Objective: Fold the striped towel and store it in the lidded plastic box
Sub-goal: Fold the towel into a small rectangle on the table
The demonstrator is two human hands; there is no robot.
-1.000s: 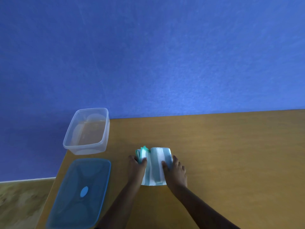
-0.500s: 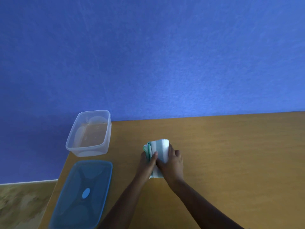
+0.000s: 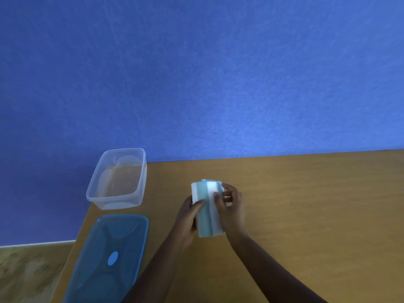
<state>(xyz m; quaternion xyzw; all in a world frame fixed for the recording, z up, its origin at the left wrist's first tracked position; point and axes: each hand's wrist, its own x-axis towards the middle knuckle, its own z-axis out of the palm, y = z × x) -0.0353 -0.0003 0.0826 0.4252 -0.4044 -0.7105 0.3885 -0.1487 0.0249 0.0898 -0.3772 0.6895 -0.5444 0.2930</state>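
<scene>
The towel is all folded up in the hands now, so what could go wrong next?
1. The folded towel is pinched only at its sides by the left hand and right hand; it might spring open when carried.
2. The clear box overhangs the table corner; a bump could tip it off.

A plain indoor room: wooden table (image 3: 306, 204) against a blue wall (image 3: 196, 73).

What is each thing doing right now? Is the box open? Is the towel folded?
Clear plastic box: open, empty, upright.
Blue plastic lid: off, flat on the wooden table.
Striped white and teal towel: folded small, held.
Left hand: gripping the towel.
Right hand: gripping the towel.
</scene>
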